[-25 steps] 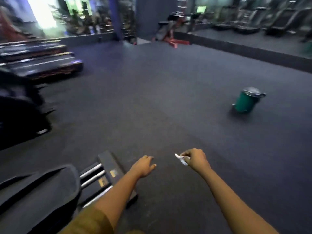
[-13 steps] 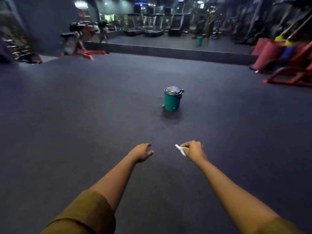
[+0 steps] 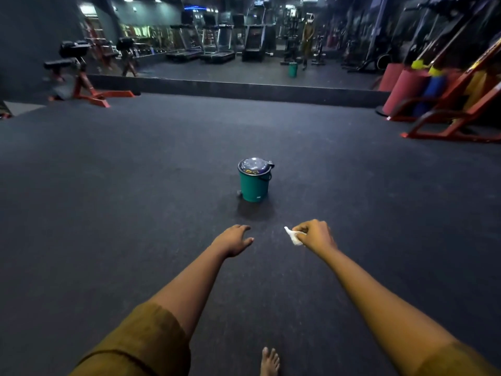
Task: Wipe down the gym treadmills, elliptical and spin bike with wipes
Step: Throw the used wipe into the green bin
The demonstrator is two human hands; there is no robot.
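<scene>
White wipe (image 3: 294, 237), only pinched in my right hand (image 3: 315, 236) while my left hand (image 3: 234, 240) hangs relaxed and empty, could slip before I reach the green bin (image 3: 254, 185).

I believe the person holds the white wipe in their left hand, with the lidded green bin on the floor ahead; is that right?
Not quite: the head view shows the white wipe pinched in the right hand; the left hand holds nothing. The lidded green bin is indeed on the floor ahead.
</scene>
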